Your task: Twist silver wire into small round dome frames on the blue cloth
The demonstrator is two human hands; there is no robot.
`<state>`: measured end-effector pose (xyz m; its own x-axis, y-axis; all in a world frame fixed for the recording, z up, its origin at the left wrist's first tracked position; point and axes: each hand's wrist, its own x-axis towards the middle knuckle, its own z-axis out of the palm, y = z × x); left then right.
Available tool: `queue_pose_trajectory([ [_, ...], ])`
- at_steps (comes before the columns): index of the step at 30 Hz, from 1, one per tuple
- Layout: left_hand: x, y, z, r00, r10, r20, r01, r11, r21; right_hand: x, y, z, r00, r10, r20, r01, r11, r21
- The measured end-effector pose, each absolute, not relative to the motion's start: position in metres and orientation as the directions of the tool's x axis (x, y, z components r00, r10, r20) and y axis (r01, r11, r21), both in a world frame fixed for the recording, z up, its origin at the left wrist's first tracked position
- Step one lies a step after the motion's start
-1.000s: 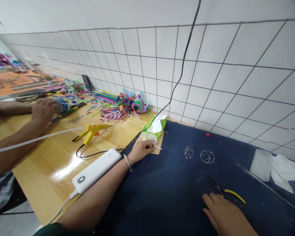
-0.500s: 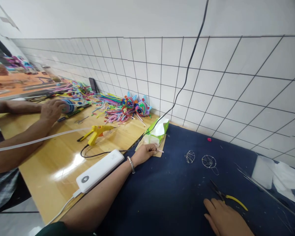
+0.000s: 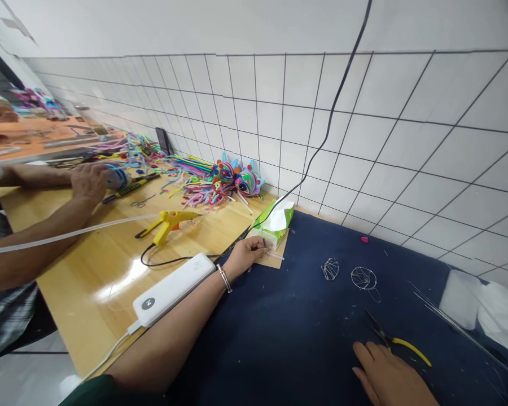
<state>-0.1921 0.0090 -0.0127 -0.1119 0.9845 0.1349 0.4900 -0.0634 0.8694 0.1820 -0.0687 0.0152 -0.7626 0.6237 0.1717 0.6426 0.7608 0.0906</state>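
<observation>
Left hand (image 3: 246,255) pinching thin pale stick (image 3: 274,255) on cardboard piece (image 3: 275,258) beside green tissue pack (image 3: 274,221). Right hand (image 3: 390,376) flat on navy cloth (image 3: 288,327), near yellow-handled pliers (image 3: 398,340).

Craft workshop: glue gun (image 3: 169,221), pipe cleaners (image 3: 195,183), pliers (image 3: 395,338), wire forms (image 3: 363,277) on workbench (image 3: 101,282).

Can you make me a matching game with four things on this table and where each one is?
Things:
1. glue gun
2. pliers
3. tissue pack
4. power bank

Places:
A. on the blue mat, just beyond the right hand
B. on the wooden table, beside the left forearm
C. on the wooden table, with a black cord running from it
D. at the mat's edge, just beyond the left hand

Pairs: 1-C, 2-A, 3-D, 4-B
</observation>
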Motion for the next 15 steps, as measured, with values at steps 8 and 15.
queue_pose_trajectory([
  [8,-0.1937,0.0073,-0.0165,-0.085,0.982,0.168,0.617,-0.08,0.783,0.1859,-0.0679,0.007,-0.762,0.636,0.124,0.648,0.754,0.113],
  [15,-0.1896,0.0045,-0.0075,-0.042,0.984,0.171,0.723,-0.088,0.685,0.1838,-0.0667,0.0069,-0.754,0.649,0.099,0.656,0.747,0.107],
])
